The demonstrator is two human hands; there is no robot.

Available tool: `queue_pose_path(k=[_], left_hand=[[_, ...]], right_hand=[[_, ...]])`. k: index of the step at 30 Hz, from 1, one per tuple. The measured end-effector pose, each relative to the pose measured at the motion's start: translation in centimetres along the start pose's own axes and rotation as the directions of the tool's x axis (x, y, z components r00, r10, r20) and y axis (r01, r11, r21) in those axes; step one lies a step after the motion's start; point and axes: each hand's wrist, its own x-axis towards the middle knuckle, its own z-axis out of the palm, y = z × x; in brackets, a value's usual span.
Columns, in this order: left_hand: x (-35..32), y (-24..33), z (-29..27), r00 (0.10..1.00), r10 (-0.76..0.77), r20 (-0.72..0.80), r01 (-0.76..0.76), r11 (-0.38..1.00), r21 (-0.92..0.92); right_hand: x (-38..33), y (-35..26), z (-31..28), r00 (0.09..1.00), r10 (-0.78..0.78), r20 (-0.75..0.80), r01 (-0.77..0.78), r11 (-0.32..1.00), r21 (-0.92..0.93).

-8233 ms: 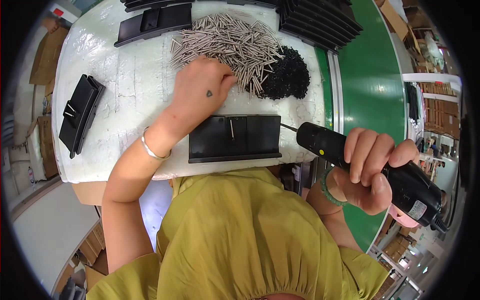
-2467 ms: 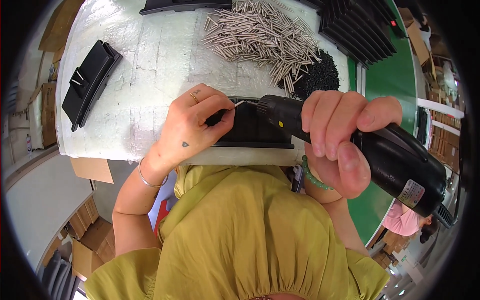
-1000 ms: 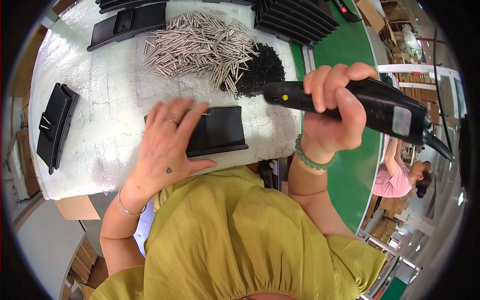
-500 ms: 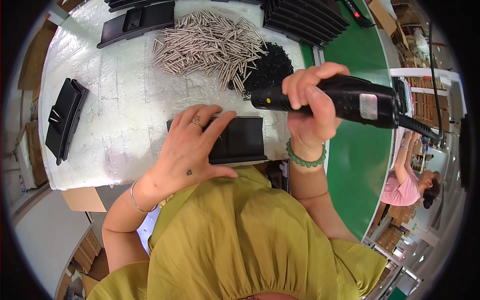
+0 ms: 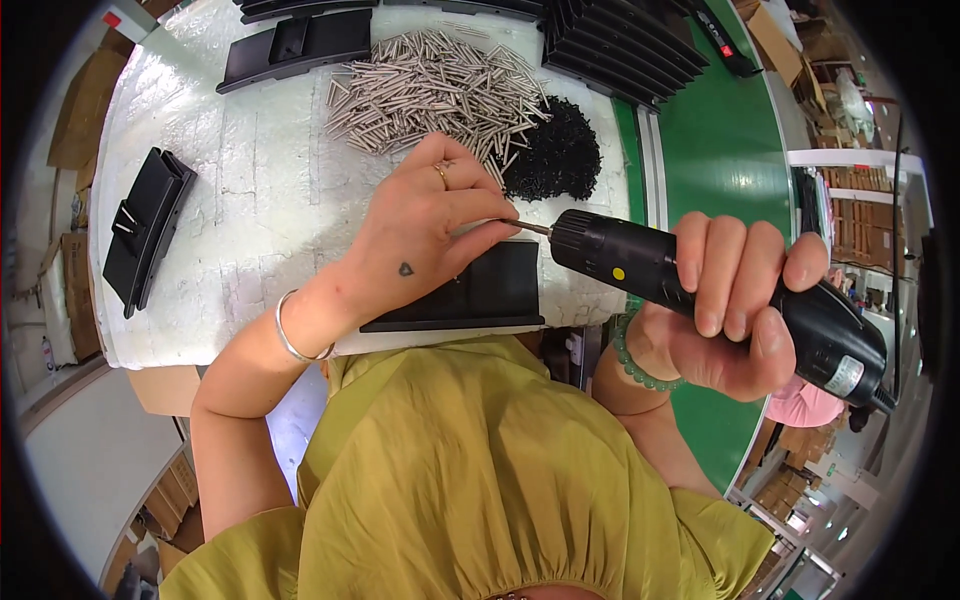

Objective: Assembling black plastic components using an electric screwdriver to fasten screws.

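Observation:
My right hand (image 5: 745, 300) is wrapped round a black electric screwdriver (image 5: 620, 255), its slim metal bit pointing left. At the bit's tip, the thumb and fingers of my left hand (image 5: 430, 215) are pinched together. Whatever they hold there is too small and covered to make out. Below both hands a flat black plastic panel (image 5: 495, 290) lies at the near edge of the table, partly hidden by my left hand. Beyond my left hand spreads a heap of silvery metal pins (image 5: 430, 90), with a pile of small black screws (image 5: 555, 150) to its right.
A black plastic part (image 5: 145, 235) stands at the table's left, another (image 5: 295, 50) at the far left. Several stacked black parts (image 5: 625, 45) stand at the far right. Right of the white-covered table (image 5: 260, 200) runs a green surface (image 5: 715, 140). A person's pink sleeve (image 5: 805, 405) shows beyond.
My left hand has lifted off the black panel, its fingers closing at the bit. The screwdriver has come down and right, its bit now angled up to the left.

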Motion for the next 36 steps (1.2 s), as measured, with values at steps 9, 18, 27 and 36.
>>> queue_pose_path(k=[9, 18, 27, 36], left_hand=[[-0.2, 0.9, 0.0, 0.997, 0.078, 0.027, -0.082, 0.981, 0.175], [-0.6, 1.3, 0.1, 0.993, 0.105, 0.048, -0.113, 0.963, 0.246], [-0.2, 1.5, 0.2, 0.997, -0.069, 0.018, 0.061, 0.957, 0.284], [2.4, -3.2, 0.3, 0.872, 0.17, 0.458, -0.39, 0.808, 0.442]], right_hand=[[0.1, -0.5, 1.3, 0.995, 0.077, 0.066, -0.067, 0.988, -0.138], [0.2, -0.4, 1.2, 0.976, 0.092, 0.198, -0.041, 0.968, -0.249], [-1.0, 0.0, 0.8, 0.988, 0.104, 0.117, -0.067, 0.956, -0.287], [-1.4, -0.1, -0.6, 0.999, 0.03, 0.03, -0.027, 0.993, -0.115]])
